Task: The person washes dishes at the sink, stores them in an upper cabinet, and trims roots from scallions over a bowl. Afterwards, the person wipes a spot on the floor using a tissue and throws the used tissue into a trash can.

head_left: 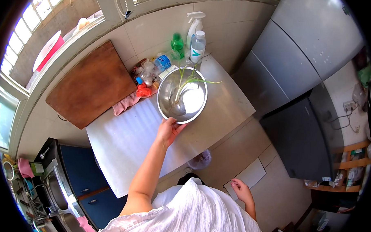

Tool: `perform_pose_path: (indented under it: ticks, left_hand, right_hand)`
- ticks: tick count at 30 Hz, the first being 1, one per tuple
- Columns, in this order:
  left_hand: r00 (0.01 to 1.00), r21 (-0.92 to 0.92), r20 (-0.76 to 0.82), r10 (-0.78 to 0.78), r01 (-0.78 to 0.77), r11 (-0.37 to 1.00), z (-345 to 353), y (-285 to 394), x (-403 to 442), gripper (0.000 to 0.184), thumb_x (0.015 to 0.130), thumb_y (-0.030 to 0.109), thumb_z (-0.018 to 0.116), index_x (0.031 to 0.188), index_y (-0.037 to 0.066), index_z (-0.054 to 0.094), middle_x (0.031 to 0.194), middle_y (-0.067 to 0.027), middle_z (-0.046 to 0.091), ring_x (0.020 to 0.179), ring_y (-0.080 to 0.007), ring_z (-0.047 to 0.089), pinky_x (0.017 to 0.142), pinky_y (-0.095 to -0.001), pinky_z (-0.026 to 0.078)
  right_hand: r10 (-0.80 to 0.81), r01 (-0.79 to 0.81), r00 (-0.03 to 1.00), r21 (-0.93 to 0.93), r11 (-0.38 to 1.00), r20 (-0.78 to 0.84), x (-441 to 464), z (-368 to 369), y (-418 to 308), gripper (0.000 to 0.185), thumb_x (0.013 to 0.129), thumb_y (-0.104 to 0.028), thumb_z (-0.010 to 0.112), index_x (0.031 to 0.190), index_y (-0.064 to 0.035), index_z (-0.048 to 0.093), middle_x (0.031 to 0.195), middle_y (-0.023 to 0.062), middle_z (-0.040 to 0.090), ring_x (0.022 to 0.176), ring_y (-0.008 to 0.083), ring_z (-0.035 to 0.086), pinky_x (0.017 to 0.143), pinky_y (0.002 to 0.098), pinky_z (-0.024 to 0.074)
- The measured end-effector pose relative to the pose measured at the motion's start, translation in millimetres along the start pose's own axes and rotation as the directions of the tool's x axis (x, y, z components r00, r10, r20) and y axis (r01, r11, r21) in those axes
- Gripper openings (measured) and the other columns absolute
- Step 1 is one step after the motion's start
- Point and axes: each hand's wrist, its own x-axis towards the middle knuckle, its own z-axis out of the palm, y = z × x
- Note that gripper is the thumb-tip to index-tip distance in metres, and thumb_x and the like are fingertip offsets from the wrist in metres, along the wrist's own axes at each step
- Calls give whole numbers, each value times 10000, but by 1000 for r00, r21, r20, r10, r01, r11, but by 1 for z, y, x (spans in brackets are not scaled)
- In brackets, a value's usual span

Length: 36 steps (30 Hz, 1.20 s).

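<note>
At the near rim of a stainless steel bowl (163, 92), my left hand (168, 131) is closed, pinching the metal edge. Inside the bowl lies a thin green onion (180, 84), its pale end low in the bowl and its green leaves reaching past the far and right rim. The bowl is over the metal-topped table (218, 115); whether its base touches the top I cannot tell. My right hand (242, 190) hangs low at my right side, away from the table, with fingers loosely bent and nothing visible in them.
Behind the bowl stand a white spray bottle (196, 25), a clear bottle (198, 48) and a green bottle (177, 44), beside plastic bottles and bags. A wooden board (92, 84) leans against the wall. A bin (200, 160) sits below the table edge; a refrigerator (305, 42) stands right.
</note>
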Motion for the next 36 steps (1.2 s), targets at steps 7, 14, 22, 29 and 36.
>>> perform_pose_path:
  ticks: [7,14,22,29,36]
  left_hand:
    - [998,-63,57,-40,44,997,-5,0,4,328,830,16,342,1145,-62,297,1106,-229,469,953,-318,560,801,-354,522]
    - [997,-177,5,-77,77,981,21,9,-3,330,828,21,333,1117,-137,353,1119,-249,457,1021,-348,513,871,-391,488]
    - [998,-246,-68,-17,-1,969,47,-6,4,228,820,21,379,986,-132,355,1057,-263,433,1016,-370,491,879,-420,485]
    - [990,-119,-126,69,-84,989,53,-18,7,255,797,-34,397,1042,-67,336,1053,-200,415,990,-300,483,872,-464,483]
    - [980,-126,-194,43,-68,990,51,-25,2,424,782,-68,413,1160,12,239,1084,-174,395,996,-284,481,868,-474,483]
  right_hand:
    - [9,-9,1000,-9,1000,16,1,-1,-3,272,850,-115,525,1092,10,523,952,129,618,880,172,589,757,265,459]
    - [10,-10,1000,-17,1000,13,2,1,3,276,848,-144,533,1086,-5,532,943,124,623,856,170,598,746,269,465]
    - [29,-29,999,-15,999,19,-1,1,-1,283,844,-106,524,1106,4,517,959,126,619,877,167,589,759,264,459]
    - [20,-20,1000,-32,999,1,-3,3,10,286,844,-105,523,1108,5,515,964,124,619,891,170,589,772,265,457]
    - [11,-11,1000,-39,999,-4,-5,5,11,281,844,-123,531,1096,1,524,953,118,621,883,171,590,768,268,457]
